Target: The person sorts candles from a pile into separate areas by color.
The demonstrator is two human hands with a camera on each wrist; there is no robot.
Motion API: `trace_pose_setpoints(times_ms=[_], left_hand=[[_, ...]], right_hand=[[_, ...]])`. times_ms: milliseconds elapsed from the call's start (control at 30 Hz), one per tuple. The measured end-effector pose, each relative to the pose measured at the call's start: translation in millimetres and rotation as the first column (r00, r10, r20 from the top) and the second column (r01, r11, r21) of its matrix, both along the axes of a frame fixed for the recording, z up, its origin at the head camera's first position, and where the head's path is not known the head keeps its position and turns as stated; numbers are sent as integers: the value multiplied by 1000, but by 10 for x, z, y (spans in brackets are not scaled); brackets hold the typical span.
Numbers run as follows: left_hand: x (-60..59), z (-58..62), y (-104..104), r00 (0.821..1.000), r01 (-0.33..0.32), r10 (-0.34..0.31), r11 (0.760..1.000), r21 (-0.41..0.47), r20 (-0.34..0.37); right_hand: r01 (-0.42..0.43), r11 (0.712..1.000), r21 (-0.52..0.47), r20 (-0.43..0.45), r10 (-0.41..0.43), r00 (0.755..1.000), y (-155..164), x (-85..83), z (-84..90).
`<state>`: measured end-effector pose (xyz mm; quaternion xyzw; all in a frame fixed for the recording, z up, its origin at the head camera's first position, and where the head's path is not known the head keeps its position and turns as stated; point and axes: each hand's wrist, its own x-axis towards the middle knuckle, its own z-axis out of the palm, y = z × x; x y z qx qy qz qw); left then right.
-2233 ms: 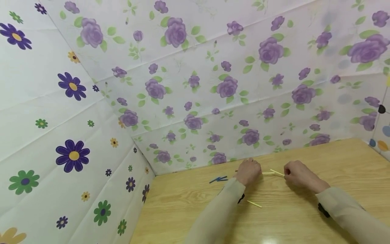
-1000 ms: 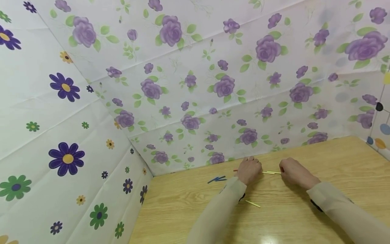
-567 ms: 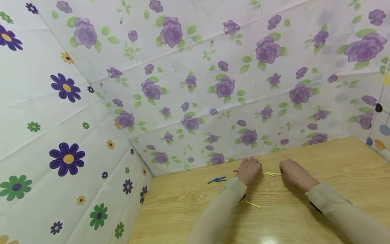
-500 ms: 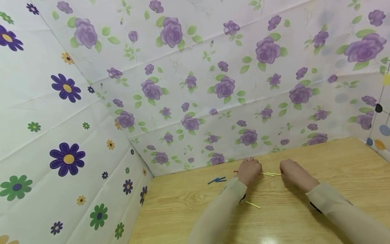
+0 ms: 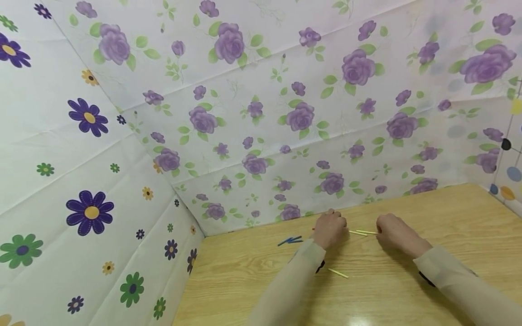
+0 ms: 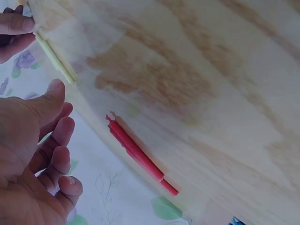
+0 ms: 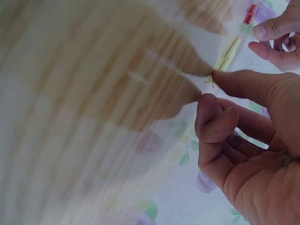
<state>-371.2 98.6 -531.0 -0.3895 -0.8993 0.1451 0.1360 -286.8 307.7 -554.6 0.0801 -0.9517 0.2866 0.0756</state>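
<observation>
Two thin yellow candles (image 5: 359,232) lie end to end, slightly overlapping, on the table (image 5: 244,276). My right hand (image 5: 399,234) is at their right end. In the right wrist view its thumb tip is right at the wick end, and the forefinger tip stands a small gap away from it. My left hand (image 5: 329,228) hovers over the table with fingers loosely bent, holding nothing. Beside it, red candles (image 6: 137,154) lie close together near the table's back edge, mostly hidden by the hand in the head view.
Several blue candles (image 5: 290,239) lie in a loose pile to the left. A single yellow candle (image 5: 339,273) rests nearer the front, beside the left sleeve. Flowered cloth walls (image 5: 253,190) rise directly behind and at the left of the table.
The right hand first brought its yellow candle down and left, into line with the other. Just now the left hand has shifted slightly left and the right hand slightly right.
</observation>
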Motion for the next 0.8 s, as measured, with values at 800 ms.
trace_pose_setpoints(times_ms=[800], left_hand=[[210,1,-558,994,102,-106,983,151,25]], right_hand=[[-69,996,-60,7,69,998,-331,258,209]])
